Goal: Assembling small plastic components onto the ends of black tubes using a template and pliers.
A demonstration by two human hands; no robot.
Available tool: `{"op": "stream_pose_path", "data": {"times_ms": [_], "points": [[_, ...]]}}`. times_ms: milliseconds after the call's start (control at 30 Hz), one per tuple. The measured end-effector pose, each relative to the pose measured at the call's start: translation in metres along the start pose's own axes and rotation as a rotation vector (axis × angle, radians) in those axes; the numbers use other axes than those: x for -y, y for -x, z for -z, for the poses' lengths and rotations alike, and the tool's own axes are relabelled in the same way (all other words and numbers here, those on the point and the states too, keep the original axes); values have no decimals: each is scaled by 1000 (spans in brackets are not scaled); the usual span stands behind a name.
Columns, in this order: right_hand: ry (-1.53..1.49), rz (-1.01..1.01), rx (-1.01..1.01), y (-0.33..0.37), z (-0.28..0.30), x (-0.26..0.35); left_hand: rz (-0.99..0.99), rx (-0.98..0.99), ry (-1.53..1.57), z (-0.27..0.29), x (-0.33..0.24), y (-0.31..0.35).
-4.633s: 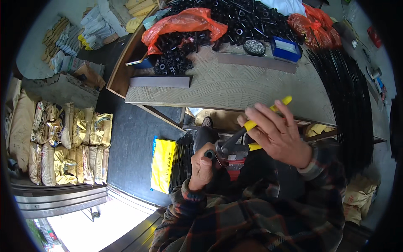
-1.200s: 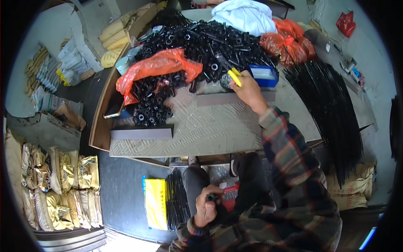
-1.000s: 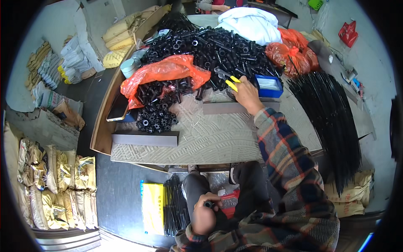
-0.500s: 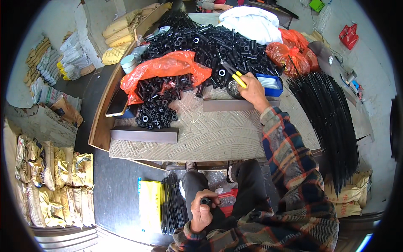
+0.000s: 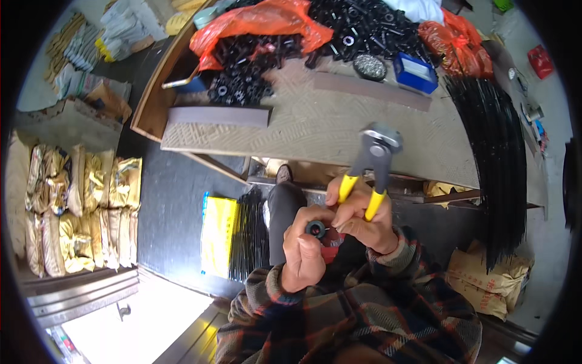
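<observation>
My left hand (image 5: 302, 258), low in the middle of the head view, is closed around a black tubular plastic part (image 5: 315, 229) whose round open end faces up. Right beside it, my right hand (image 5: 371, 225) grips pincers (image 5: 380, 159) with yellow handles, their dark metal head pointing up and away over the table's front edge. The right thumb and a fingertip are pinched together close to the part's opening. Something thin and light shows between them, too small to make out.
On the table (image 5: 291, 130) lie a heap of black plastic parts (image 5: 376, 30), an orange plastic bag (image 5: 260, 27), a round dish of small metal pieces (image 5: 370, 67), a blue box (image 5: 416, 71) and metal bars (image 5: 218, 116). Long black strands (image 5: 491, 158) hang over the right side. Sacks (image 5: 79, 212) are stacked left.
My right hand has come back from beside the dish and blue box to my left hand, bringing the pincers. My left hand has risen slightly with the black part. The view has tipped downward.
</observation>
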State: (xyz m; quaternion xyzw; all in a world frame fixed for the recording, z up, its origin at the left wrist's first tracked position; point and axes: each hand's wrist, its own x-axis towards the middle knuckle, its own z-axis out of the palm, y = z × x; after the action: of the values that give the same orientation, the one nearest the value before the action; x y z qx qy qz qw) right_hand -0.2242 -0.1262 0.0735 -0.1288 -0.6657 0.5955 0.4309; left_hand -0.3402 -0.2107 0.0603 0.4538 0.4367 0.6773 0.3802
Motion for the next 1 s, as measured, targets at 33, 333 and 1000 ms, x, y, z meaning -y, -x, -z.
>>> {"op": "stream_pose_path", "data": {"times_ms": [33,333,1000], "points": [[13,23,-11,4,-5,3,-3,6,20,1,-3,5],[59,137,28,22,-18,10,-37,-14,-45,1,-11,31],[679,333,123,13,-7,40,49,-47,-164,-6,-22,35]]}}
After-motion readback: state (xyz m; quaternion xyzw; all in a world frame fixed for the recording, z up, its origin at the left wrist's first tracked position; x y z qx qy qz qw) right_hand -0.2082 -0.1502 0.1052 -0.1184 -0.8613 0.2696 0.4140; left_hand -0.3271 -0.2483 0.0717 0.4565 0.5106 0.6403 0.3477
